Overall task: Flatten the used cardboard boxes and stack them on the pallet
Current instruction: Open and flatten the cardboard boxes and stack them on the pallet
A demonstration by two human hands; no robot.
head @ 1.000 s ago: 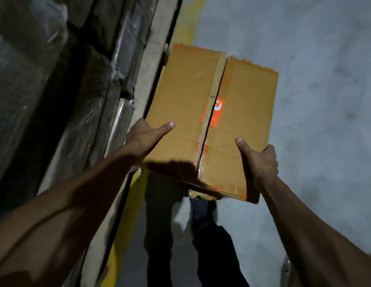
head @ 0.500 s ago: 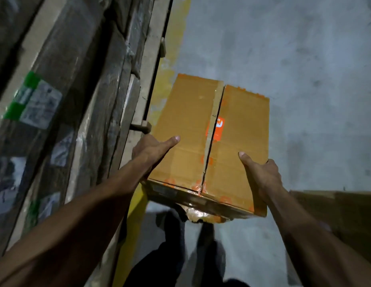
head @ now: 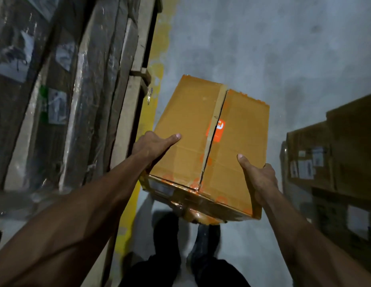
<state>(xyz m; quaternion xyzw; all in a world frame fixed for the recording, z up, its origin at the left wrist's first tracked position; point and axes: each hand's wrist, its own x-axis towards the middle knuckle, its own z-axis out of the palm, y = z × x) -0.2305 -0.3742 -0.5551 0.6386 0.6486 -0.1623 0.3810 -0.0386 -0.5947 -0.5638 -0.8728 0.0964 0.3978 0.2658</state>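
Both hands carry a taped cardboard box (head: 192, 131) above the grey concrete floor (head: 263, 48). The left hand (head: 151, 146) grips its left edge and the right hand (head: 257, 179) its right edge, each thumb laid on the top flaps (an orange sticker (head: 218, 131) straddles the seam). Shrink-wrapped goods (head: 56, 90) stand left, stacked cartons (head: 336, 152) right.

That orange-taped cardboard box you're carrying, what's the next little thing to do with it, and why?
Probably set it down on the bare concrete floor ahead. The cardboard box is not yet flattened: its top flaps are closed, and the left hand and right hand both grip its sides, so neither is free to open the split seam.
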